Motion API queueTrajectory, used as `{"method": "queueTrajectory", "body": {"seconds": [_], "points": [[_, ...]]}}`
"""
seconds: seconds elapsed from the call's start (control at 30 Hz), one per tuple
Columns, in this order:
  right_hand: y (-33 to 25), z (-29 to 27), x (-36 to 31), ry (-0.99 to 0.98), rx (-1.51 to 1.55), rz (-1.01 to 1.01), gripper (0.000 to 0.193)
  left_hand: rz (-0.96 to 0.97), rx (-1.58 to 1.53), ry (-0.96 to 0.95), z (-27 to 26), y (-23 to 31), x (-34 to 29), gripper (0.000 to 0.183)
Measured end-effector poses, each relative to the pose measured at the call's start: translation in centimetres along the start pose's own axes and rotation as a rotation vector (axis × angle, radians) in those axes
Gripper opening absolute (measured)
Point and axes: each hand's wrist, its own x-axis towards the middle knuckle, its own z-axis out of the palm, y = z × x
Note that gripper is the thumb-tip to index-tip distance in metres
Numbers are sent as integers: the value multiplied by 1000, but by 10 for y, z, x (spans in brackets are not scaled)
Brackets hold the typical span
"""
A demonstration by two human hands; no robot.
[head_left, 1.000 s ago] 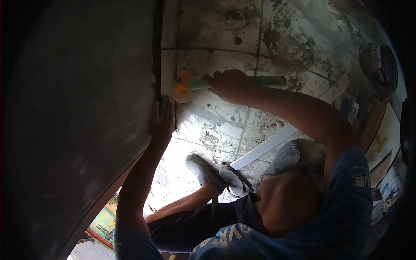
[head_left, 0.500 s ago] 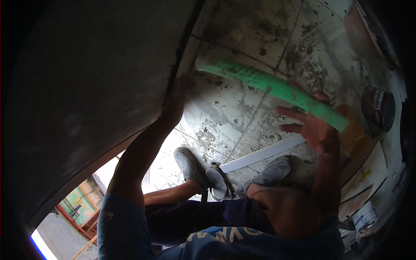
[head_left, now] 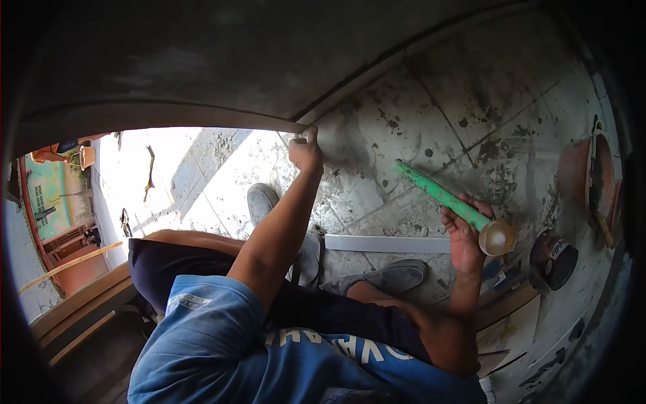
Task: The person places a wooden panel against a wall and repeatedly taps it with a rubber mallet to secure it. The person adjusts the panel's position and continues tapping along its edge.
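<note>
Single head-worn fisheye view, aimed steeply down past the torso onto a tiled floor (head_left: 431, 101), forearms entering from the lower edge, left hand (head_left: 306, 151) and right hand (head_left: 464, 236) seen at arm's length, straight edges bent toward the dark rim, no second view supplied.

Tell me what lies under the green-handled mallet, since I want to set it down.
Under the green-handled mallet, held in the right hand, is stained tiled floor and a white strip nearby. The hand covers the floor directly beneath it.
</note>
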Motion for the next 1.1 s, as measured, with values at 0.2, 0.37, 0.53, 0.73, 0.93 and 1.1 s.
{"method": "queueTrajectory", "body": {"seconds": [0.2,0.37,0.53,0.73,0.93,1.1], "points": [[1,22,-2,-193,156,141,103,279,-24,308,-11,-10,37,107],[-29,36,-12,-192,495,330,120,477,-182,68,5,-23,59,81],[-34,7,-46,290,320,574,85,574,-133,-32,6,-44,78,87],[-56,23,-60,601,-325,647,41,662,-262,-135,-11,-18,90,103],[-113,118,-2,229,-635,470,61,746,-238,-135,-12,-17,96,97],[-136,165,43,-86,-155,230,71,888,-38,-121,-5,-31,118,96]]}}
